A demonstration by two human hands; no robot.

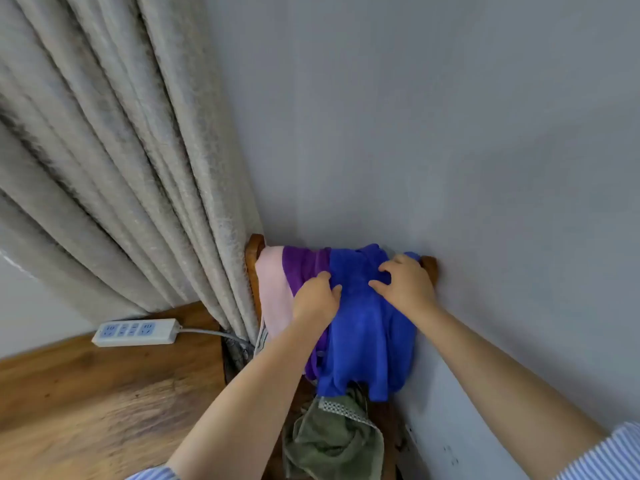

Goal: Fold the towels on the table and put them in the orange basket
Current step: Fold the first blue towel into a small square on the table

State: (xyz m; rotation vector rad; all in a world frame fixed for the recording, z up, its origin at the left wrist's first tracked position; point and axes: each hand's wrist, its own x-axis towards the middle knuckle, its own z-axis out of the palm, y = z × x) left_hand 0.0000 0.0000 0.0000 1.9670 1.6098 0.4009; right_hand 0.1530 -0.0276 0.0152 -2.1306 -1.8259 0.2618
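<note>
Head camera looks down into a corner where three towels hang side by side over a wooden rail [255, 249] against the grey wall [433, 133]. Taking the blue towel [367, 327] as the reference: it's draped over the rail and hangs well down, a purple towel [303, 268] touches it on its left, and a pink towel [273, 292] hangs left of that one. The left hand [317, 299] rests at the blue towel's left edge with fingers curled into the cloth where blue meets purple, and the right hand [405, 284] sits on the blue towel's upper right with bent fingers pinching the fabric. So both are gripping the blue one. Below its bottom hem lies a crumpled green towel [332, 441]. Far left of it there's a white power strip [135, 331] on the wood floor [86, 393], with a beige curtain [121, 150] hanging between. Striped sleeves show at the bottom edge.
</note>
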